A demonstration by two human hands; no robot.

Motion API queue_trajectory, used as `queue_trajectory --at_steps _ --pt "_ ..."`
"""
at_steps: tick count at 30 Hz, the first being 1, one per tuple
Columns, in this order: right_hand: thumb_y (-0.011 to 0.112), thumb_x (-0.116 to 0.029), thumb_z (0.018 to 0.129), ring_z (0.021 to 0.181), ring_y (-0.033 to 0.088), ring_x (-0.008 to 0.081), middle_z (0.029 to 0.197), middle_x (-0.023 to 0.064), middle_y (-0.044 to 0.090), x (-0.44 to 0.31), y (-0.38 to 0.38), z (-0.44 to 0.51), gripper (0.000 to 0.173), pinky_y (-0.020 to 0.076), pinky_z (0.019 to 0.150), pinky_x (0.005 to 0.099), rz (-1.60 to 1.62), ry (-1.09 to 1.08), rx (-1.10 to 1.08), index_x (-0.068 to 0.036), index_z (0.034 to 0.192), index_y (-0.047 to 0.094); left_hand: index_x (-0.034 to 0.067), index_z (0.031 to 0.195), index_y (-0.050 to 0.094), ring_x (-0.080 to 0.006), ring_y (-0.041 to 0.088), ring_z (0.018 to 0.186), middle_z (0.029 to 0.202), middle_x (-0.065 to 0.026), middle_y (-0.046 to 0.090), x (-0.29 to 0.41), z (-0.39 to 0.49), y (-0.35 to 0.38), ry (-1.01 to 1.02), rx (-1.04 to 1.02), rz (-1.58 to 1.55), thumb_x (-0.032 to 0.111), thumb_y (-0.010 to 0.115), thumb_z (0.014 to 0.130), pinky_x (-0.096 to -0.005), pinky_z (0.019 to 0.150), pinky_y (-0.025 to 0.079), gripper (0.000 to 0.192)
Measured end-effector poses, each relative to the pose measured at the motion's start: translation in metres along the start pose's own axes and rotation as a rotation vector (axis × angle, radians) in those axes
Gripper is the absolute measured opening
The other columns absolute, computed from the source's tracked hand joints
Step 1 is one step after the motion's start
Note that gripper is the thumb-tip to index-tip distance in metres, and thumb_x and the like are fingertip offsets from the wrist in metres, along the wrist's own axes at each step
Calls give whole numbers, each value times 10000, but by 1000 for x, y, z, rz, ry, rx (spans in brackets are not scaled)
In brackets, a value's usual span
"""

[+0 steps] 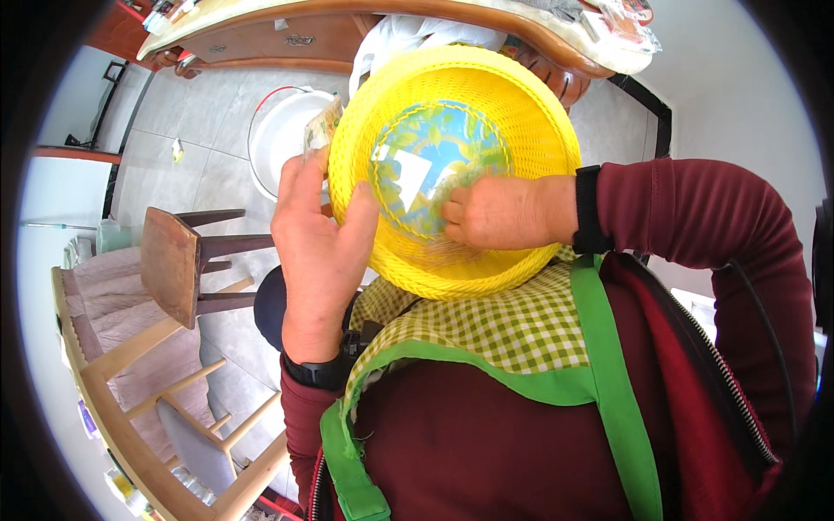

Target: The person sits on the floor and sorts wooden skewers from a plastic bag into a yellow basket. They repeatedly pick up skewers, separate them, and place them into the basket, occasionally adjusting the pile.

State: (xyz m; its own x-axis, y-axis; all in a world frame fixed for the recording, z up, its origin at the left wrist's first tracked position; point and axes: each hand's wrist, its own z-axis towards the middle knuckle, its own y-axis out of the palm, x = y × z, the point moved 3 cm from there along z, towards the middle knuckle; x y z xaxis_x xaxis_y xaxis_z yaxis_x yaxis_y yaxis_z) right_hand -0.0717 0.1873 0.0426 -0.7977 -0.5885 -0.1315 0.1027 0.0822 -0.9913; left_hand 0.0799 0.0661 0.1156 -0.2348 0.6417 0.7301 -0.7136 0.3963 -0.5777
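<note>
A yellow woven plastic basket (541,130) is tilted towards me against my apron. Its round bottom (449,137) bears a glossy blue and green leaf print with bright reflections. My left hand (326,241) grips the basket's left side, the thumb over the rim and the fingers outside. Inside the basket, my right hand (498,211) is curled low over the bottom. Pale, crumpled-looking material (464,181) lies against its knuckles; whether the fingers hold it is hidden. Fine thin strands (449,253) show below that hand.
A white bucket (273,143) with a red-gripped handle stands left of the basket, a patterned piece of packaging (322,127) beside it. A wooden stool (171,267) and a wooden-framed seat (146,345) are at left. A stone-topped wooden cabinet (280,42) and white plastic bags (404,39) lie beyond.
</note>
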Motion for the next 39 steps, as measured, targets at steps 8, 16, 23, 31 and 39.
queue_trajectory --at_steps 8,16,23,31,39 --pt "634 -73 715 794 678 318 884 145 658 9 6 -5 134 561 702 388 59 112 -8 -46 829 699 -73 1129 579 -271 601 805 938 -160 557 -1 -4 -1 -52 15 -6 31 648 788 -338 713 491 362" --pt "637 -100 770 770 663 358 770 148 665 28 -16 -14 124 529 689 431 400 428 -31 -54 874 686 -60 1118 587 -256 594 787 932 -151 552 0 -5 -2 -66 2 -1 32 644 792 -324 687 488 343" --pt "626 -168 875 659 635 207 732 74 680 45 -35 -16 146 504 637 345 985 587 123 -37 811 627 -55 1102 590 -253 594 766 924 -149 548 6 -4 -3 -76 -1 26 39 644 793 -327 658 489 327" --pt "543 -161 927 708 625 164 851 86 657 44 -42 -21 164 538 671 310 1335 719 -7 -6 981 557 -60 1111 580 -267 602 735 935 -155 547 7 -3 -2 -43 -2 35 47 649 791 -326 646 492 345" --pt "490 -245 947 735 588 162 817 39 577 40 -29 -15 234 502 644 310 1065 584 -75 -29 1003 558 -55 1190 555 -163 582 914 1043 -111 538 5 -3 -1 -74 -57 53 5 620 840 -256 658 514 361"
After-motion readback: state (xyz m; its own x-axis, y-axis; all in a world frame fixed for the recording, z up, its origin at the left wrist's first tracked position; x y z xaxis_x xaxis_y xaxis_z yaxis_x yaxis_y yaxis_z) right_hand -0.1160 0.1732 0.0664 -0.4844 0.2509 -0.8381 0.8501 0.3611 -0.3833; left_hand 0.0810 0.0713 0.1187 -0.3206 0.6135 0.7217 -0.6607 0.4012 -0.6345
